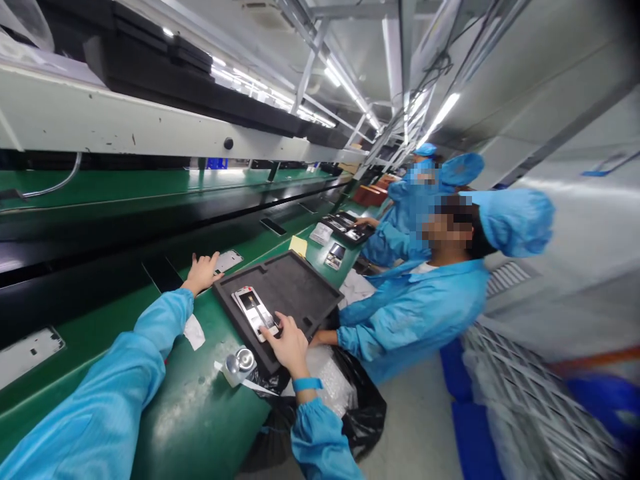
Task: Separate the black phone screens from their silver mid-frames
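Observation:
My left hand (201,271) reaches across the green bench with fingers spread, its fingertips touching a flat white plate (229,260) that lies by the dark conveyor. My right hand (287,343) rests on the near edge of a black foam tray (295,283), its fingers curled on the end of a white phone part (255,310) that lies in the tray. Both arms wear blue sleeves, and a blue band sits on my right wrist.
A small roll and a metal cap (240,361) sit beside the tray. Another white plate (30,347) lies far left. Co-workers in blue coats (415,307) sit to my right at further trays (347,227). A black bag (360,407) hangs below the bench.

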The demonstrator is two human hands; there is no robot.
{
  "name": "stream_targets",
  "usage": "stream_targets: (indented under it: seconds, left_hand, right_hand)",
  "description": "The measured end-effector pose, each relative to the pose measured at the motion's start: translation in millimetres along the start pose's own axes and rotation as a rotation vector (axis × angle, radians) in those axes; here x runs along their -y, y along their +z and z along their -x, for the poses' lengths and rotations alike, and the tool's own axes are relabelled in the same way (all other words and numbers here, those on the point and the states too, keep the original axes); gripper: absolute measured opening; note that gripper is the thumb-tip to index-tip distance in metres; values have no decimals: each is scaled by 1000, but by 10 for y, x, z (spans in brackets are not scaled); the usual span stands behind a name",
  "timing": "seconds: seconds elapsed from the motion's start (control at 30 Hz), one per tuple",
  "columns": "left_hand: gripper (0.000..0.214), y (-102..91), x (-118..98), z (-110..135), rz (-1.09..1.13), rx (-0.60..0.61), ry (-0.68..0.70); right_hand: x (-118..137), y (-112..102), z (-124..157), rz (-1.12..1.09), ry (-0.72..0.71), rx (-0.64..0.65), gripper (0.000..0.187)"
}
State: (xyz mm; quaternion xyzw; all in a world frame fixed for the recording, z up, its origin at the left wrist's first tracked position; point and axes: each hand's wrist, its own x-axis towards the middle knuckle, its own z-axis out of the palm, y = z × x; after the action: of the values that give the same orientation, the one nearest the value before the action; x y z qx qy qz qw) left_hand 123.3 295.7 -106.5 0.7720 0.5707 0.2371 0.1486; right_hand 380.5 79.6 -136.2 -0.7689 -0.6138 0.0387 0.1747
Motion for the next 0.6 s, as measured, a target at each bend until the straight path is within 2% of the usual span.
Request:
stream_targets:
  seconds: [0.07,0.13,0.2,0.3,0.37,0.47,0.5,0.53,0.57,0.6]
  left_hand:
    - [46,-126,-33,4,101,-66,-3]
    - [55,-301,-24,75,217,-160,-19]
    - [75,-507,33,225,350,-276,-46]
    - [99,-836,182,588,594,-440,-70]
    - [108,-1062,281,924,771,-494,-67]
    - [94,-1421,295,1618,985,-466,-90]
    - [87,-1539,238,1887,1058,-438,-102]
    - [88,-1650,148,2152,1248,-350,-101]
    - [94,-1747,36,2397,1405,-263,-96]
    - [103,-1827,-83,2606,1514,-239,-74]
  right_hand:
    - [42,-43,-4,11,-1,12,53]
    - [77,-84,1,13,2,11,51]
    - [105,-117,10,9,11,6,49]
    - [137,-161,-3,-3,27,-2,49]
    - [160,-205,-46,-5,31,4,54]
    - [225,-319,-107,7,12,50,58]
    - [253,-365,-113,14,-5,74,55]
    - [275,-409,-117,22,-25,101,50]
    - [285,-444,-125,29,-49,127,42]
    - [276,-463,-147,32,-82,148,37]
